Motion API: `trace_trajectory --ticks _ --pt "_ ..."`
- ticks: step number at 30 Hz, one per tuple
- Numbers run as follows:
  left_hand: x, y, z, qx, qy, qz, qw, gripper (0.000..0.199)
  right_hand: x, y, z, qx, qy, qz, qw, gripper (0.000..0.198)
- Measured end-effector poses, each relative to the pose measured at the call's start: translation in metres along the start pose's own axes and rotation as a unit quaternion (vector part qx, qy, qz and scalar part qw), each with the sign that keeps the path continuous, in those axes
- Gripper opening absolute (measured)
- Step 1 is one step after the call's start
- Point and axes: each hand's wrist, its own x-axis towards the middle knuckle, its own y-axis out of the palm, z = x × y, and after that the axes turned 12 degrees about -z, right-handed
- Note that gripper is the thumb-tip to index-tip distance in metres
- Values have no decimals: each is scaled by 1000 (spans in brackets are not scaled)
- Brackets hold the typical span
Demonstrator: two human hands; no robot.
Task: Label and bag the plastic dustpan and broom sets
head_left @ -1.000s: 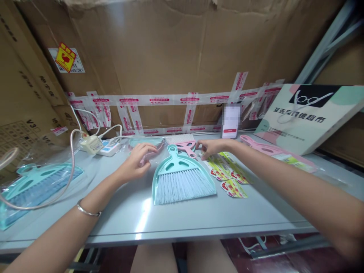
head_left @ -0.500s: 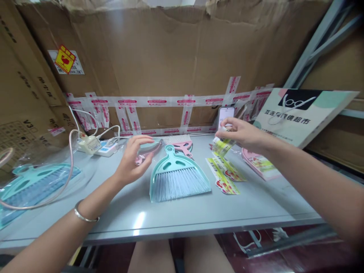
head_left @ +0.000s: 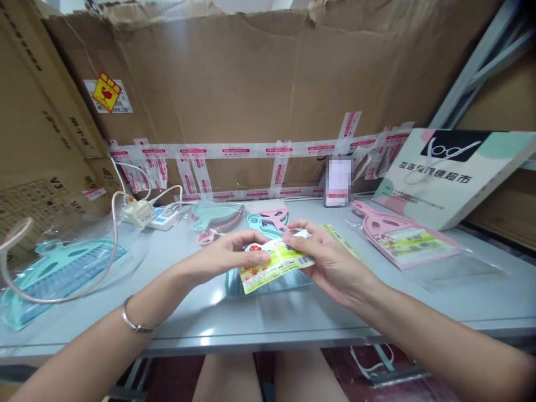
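Note:
Both hands grip a yellow-green printed label card over the middle of the table. My left hand pinches its left end between thumb and fingers. At the right end, my right hand has its fingers closed on the card. Beneath the card lies a mint dustpan with a blue-bristled brush, largely covered by the card and hands. Partly hidden behind my right hand, another yellow-green card rests on the table.
A pink dustpan with a label lies in clear plastic at right. A bagged mint set sits at left under a cable. Behind are a pink brush, mint and pink pans, a power strip, a phone and a box.
My right hand has brought a card left from the loose cards to above the mint dustpan. My left hand has moved right and closed on the card's other end.

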Motion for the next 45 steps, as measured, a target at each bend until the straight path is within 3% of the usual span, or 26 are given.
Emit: trace_trajectory --ticks 4,8,11,16,20,25,28,31,34,37,41,43,45 --pt "-2 -7 -2 -46 -10 3 999 24 0 0 0 -9 -38 21 999 42" --pt "2 -8 8 48 -24 -23 998 22 23 -20 -15 -153 -99 13 983 43" --pt "9 -8 26 178 -12 -86 980 22 41 -38 -24 -308 -161 42 937 38" --pt "12 -8 37 358 17 -133 924 16 45 -45 -23 -529 -250 47 810 21" --pt "9 -8 34 382 13 -131 915 16 42 -42 -18 -571 -253 56 779 8" --pt "8 -7 40 383 9 -142 913 19 51 -48 -20 -604 -271 37 748 9" --pt "5 -4 44 395 23 -164 903 20 55 -54 -26 -585 -293 4 757 16" --pt "-1 -3 49 424 43 -209 880 26 54 -59 -31 -554 -299 -46 776 41" --pt "-5 -3 55 416 10 -207 885 41 54 -62 -33 -532 -215 -19 819 59" --pt "-6 -1 60 381 -16 -214 899 63 54 -62 -34 -452 -157 11 878 58" --pt "-3 6 58 233 -26 -248 940 78 50 -60 -33 -291 -123 -12 949 56" --pt "-1 11 55 109 -66 -264 956 83 46 -58 -31 -231 -123 -53 964 59" --pt "0 18 50 -10 -127 -244 961 75 41 -57 -26 -173 -116 -105 973 63"
